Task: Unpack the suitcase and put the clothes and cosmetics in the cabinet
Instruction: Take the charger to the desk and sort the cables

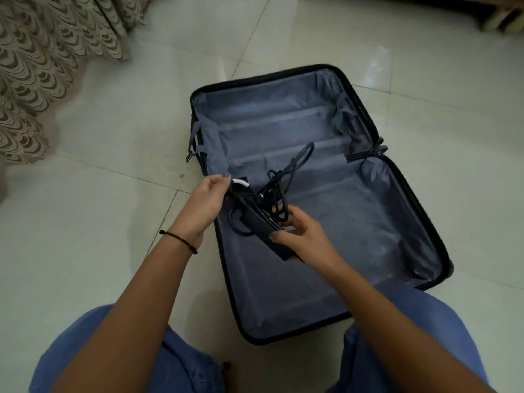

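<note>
Underneath everything, pale tiled floor (113, 222). At frame centre, black suitcase (368, 222) lying flat and wide open, grey lining showing. Upper left, patterned fabric (42, 66). Lower centre, over the suitcase's left edge, left hand (207, 202) pinching the top end of a dark flat device (255, 219), right hand (303, 234) gripping its lower end, tangled cord (279, 204) looping above.

Black suitcase (354, 222) open flat, grey lining; dark corded device (255, 219), possibly straightener, above it.

Black suitcase (419, 205) (grey-blue lining), black cord (286, 177), pale tile floor (85, 222), scallop-patterned beige curtain (42, 52).
</note>
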